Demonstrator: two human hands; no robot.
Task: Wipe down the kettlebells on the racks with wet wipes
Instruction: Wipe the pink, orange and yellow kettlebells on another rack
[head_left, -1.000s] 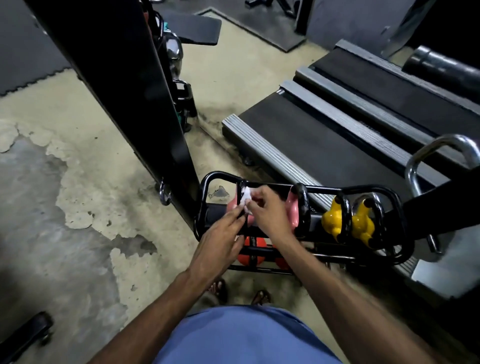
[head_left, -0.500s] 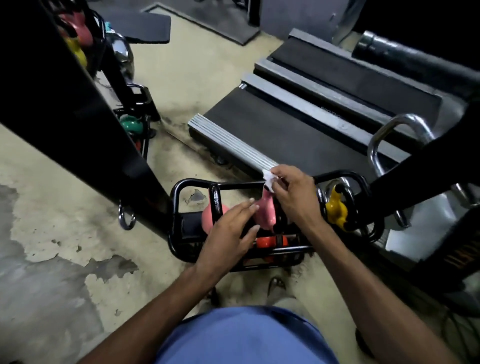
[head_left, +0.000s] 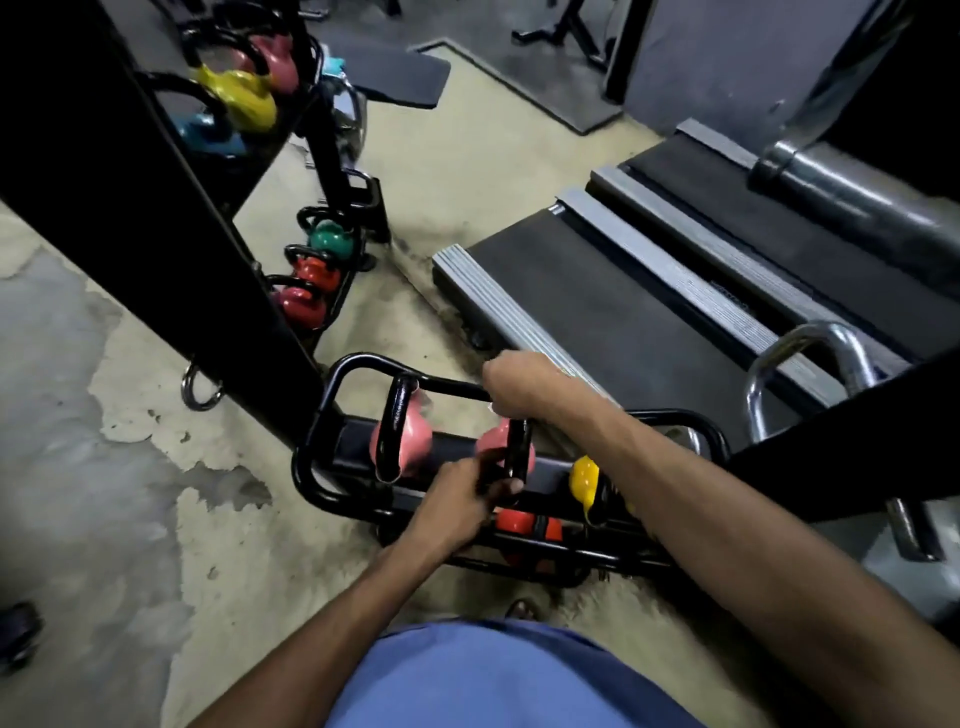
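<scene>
A low black rack (head_left: 332, 395) in front of me holds two pink kettlebells, one on the left (head_left: 413, 441) and one on the right (head_left: 493, 441). It also holds a yellow kettlebell (head_left: 584, 478), and a red kettlebell (head_left: 524, 525) sits on the lower tier. My left hand (head_left: 462, 499) grips the black handle (head_left: 517, 452) of the right pink kettlebell. My right hand (head_left: 524, 384) is closed just above it, at the rack's far rail. Only a white sliver of the wet wipe (head_left: 491, 409) shows under its fingers.
A treadmill deck (head_left: 597, 312) lies right behind the rack. A second rack at the left carries green (head_left: 330, 239) and red (head_left: 311, 306) kettlebells. A black upright panel (head_left: 156, 208) stands at the left, and a chrome handle (head_left: 810, 338) at the right. The concrete floor is patchy.
My right hand with the wipe has moved from the pink kettlebell's handle top back to the rack's far rail. My left hand has closed on the right pink kettlebell's handle. The view has tilted up.
</scene>
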